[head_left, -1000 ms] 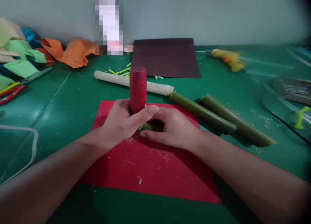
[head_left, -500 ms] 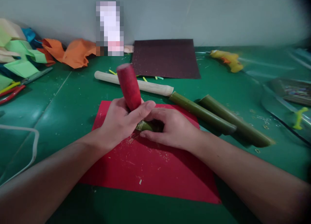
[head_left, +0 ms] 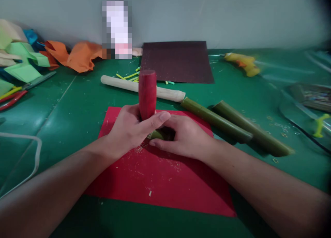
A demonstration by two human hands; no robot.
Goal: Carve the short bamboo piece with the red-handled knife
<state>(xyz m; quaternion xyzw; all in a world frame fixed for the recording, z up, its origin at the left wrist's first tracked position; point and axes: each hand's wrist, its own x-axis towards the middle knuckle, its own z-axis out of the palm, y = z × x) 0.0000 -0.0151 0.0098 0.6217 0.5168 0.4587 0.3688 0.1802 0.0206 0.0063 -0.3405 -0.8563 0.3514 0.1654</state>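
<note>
My left hand (head_left: 131,127) is wrapped round the lower part of a tool with a thick red wooden handle (head_left: 147,93). The handle stands nearly upright; its working end is hidden behind my fingers and thumb. Close beside it, my right hand (head_left: 184,136) is closed round a short piece of green bamboo (head_left: 159,134), which lies low over a red sheet (head_left: 155,183). Most of the bamboo is covered by both hands. Fine pale shavings are scattered on the sheet below them.
Beyond my hands lie a pale wooden stick (head_left: 116,83) and two cut bamboo lengths (head_left: 217,119). A dark sheet (head_left: 178,62) rests near the wall, with a yellow glue gun (head_left: 243,63) to its right. Red-handled scissors (head_left: 15,98) and crumpled orange paper (head_left: 84,56) are at left.
The red handle has swung from leaning left to nearly upright, its top moving to the right. My left thumb has shifted slightly right. My right hand stays in nearly the same place.
</note>
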